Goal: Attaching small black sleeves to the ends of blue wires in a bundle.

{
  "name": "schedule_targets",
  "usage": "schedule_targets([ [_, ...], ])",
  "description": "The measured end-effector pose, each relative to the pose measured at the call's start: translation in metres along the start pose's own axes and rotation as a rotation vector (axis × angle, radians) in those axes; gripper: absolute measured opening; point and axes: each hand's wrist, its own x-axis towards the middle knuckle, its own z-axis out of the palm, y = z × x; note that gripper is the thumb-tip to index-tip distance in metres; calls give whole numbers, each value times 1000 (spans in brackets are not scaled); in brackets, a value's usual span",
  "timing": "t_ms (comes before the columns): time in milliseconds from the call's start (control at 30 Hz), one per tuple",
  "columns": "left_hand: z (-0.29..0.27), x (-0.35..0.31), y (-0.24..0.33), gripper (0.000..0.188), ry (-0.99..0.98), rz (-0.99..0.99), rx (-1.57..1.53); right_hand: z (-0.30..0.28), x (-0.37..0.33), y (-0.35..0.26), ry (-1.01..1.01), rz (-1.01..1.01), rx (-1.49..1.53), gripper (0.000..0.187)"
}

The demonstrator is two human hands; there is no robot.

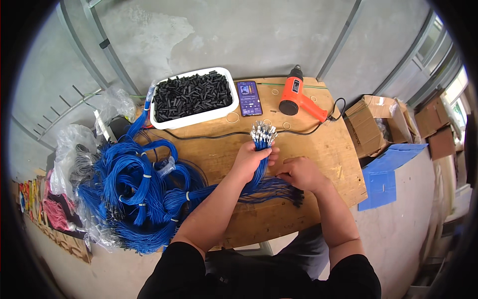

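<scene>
My left hand (255,158) is wrapped round a bundle of blue wires (261,175) and holds it upright above the table. Silvery metal terminals (263,132) fan out from the top of the bundle. My right hand (301,173) is just to the right with its fingers curled in; anything in them is hidden. Below it, more of the wires spread across the wood toward black ends (298,199). At the left lies a large heap of coiled blue wires (132,184), tied in places with white bands.
On the wooden table (328,149) stand a white tub (194,121) of short black tubes, a phone (250,98) and an orange heat gun (298,94). Its black cord (214,136) crosses the table. Clear plastic bags (74,149) lie left; cardboard boxes (366,124) stand right.
</scene>
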Motion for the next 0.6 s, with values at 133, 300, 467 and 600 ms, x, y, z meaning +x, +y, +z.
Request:
schedule_targets([
  [133, 2, -1, 2, 27, -27, 18, 59, 9, -10, 2, 28, 28, 36, 10],
  [300, 2, -3, 1, 23, -13, 12, 74, 5, -2, 5, 232, 415, 458, 19],
  [467, 5, -3, 0, 19, -25, 12, 138, 6, 18, 16, 392, 558, 1193, 28],
  [600, 8, -4, -1, 20, -22, 82, 199, 2, 31, 5, 326, 476, 1383, 20],
])
